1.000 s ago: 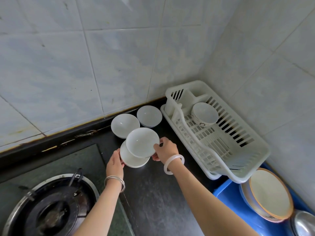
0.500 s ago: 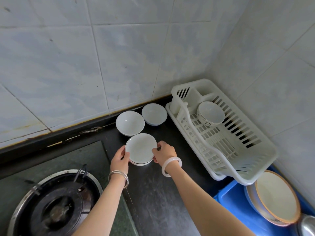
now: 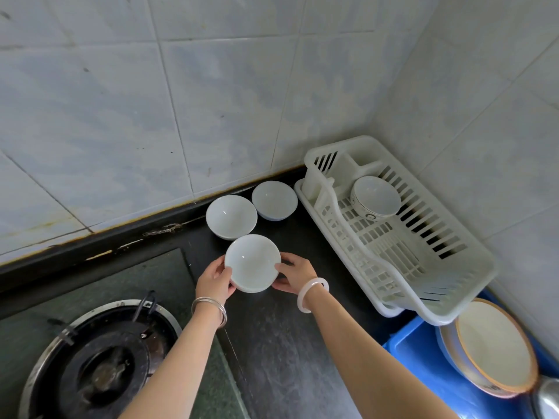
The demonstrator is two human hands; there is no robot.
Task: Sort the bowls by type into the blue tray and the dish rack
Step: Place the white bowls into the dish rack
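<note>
Two white bowls nested as a stack rest on the black counter. My left hand grips the stack's left rim and my right hand grips its right rim. Behind the stack stand two more white bowls, one beside the other, near the wall. The white dish rack sits to the right with one patterned bowl in it. At the lower right, the blue tray holds a large orange-rimmed bowl.
A gas stove burner fills the lower left. Tiled walls close the back and right sides. A metal bowl's edge shows at the bottom right corner, beside the orange-rimmed bowl.
My right hand lowered the lifted white bowl into the one under it, so the two now form one stack. Both hands now hold the stack by its sides.
</note>
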